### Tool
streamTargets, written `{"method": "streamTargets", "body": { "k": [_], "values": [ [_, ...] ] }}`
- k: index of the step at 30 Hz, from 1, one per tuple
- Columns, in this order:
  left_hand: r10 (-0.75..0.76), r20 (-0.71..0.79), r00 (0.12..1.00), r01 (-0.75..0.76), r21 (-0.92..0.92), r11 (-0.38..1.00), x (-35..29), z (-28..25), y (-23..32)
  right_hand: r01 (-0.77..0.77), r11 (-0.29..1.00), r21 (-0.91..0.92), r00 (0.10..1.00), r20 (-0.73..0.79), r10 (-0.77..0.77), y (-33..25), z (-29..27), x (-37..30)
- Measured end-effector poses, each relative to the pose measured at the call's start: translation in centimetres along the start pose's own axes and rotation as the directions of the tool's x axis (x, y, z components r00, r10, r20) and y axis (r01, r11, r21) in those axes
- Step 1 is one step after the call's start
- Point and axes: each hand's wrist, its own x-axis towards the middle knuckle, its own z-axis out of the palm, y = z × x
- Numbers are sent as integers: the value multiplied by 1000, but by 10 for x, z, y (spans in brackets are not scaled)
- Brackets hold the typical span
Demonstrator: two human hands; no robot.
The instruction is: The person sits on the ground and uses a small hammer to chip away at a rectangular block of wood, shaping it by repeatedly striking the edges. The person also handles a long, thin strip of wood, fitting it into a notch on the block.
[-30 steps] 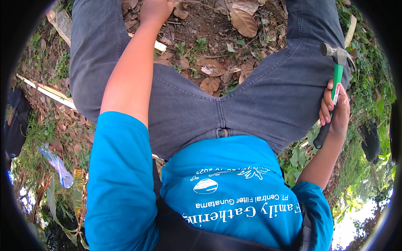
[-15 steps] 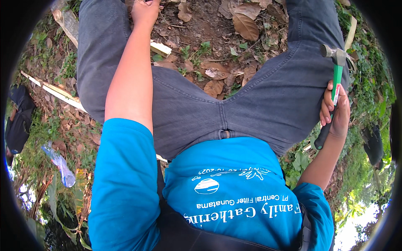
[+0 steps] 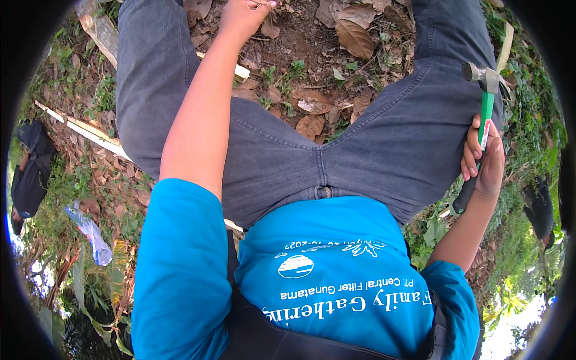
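Note:
A claw hammer (image 3: 487,84) with a steel head and a green and black handle is in my right hand (image 3: 489,159), fingers wrapped round the grip. It lies along my right thigh with the head pointing away from me. At the top edge, between my knees, my left hand (image 3: 243,21) is closed in a pinch. Something thin and pale shows at its fingertips, but the picture's edge cuts it off and I cannot make out what it is. Below that wrist, the end of a pale wooden strip (image 3: 242,71) sticks out from behind my forearm.
Dry brown leaves (image 3: 354,37) and bare soil lie between my legs. To the left are a log (image 3: 99,33), a long split wooden strip (image 3: 90,133) and a crumpled clear-blue plastic piece (image 3: 93,237). A dark-clothed shape (image 3: 33,174), seemingly a person, is at the far left.
My left hand and forearm have swung to the right, still pinched. The right hand keeps hold of the hammer in nearly the same place. The whole view has shifted slightly.

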Motion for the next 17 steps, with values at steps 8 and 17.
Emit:
{"method": "streamTargets", "body": {
  "k": [8,17],
  "values": [
    [221,-52,974,-136,646,751,-38,26,26,2,1000,16,1000,-22,-2,2,-2,-2],
    [226,955,194,-980,198,5,-58,102,-15,-12,999,36,999,-50,14,1,-16,-13]
  ]
}}
